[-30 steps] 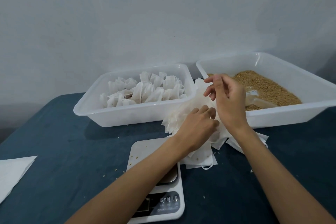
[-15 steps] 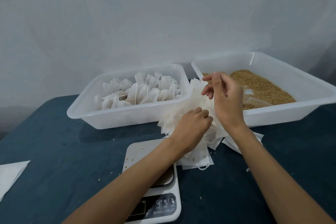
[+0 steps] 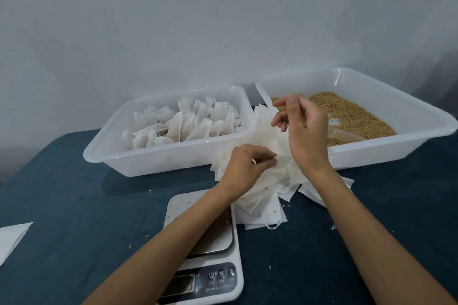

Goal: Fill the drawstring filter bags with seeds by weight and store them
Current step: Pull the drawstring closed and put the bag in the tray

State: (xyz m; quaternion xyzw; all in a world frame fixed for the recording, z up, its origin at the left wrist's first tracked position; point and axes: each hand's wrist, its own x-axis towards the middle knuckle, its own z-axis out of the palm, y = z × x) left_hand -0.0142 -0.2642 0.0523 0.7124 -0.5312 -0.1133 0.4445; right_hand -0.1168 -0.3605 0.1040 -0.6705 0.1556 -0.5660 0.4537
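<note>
- A loose pile of flat white paper filter bags [image 3: 260, 195] lies on the dark blue desk [image 3: 74, 205], just in front of the gap between two translucent white plastic tubs and partly overlapping the far right corner of a white digital kitchen scale [image 3: 205, 250].
- The left hand [image 3: 244, 171] rests on the pile with its fingers [image 3: 266, 162] curled, pinching the edge of one bag; I judge it is separating a single bag from the rest.
- The right hand [image 3: 306, 131] is raised above the pile, fingers [image 3: 280, 104] loosely bent and apart; whether they pinch a thin sheet or string cannot be told.
- The left tub [image 3: 163, 163] holds many filled, cinched white bags; the right tub [image 3: 371, 153] holds the loose brown seeds [image 3: 352, 116], with bare floor showing at its near side.
- Risks, as judgement:
  - The sheets are thin and cling together, so two may lift as one and spoil the weighing.
  - Drawstring loops [image 3: 273, 225] trail off the pile's near edge; a snagged loop could drag neighbouring bags over the desk.
  - Bags resting on the scale's platform would falsify a reading unless cleared or tared.
  - Stray seeds already dot the desk and scale; careless scooping would scatter more.
</note>
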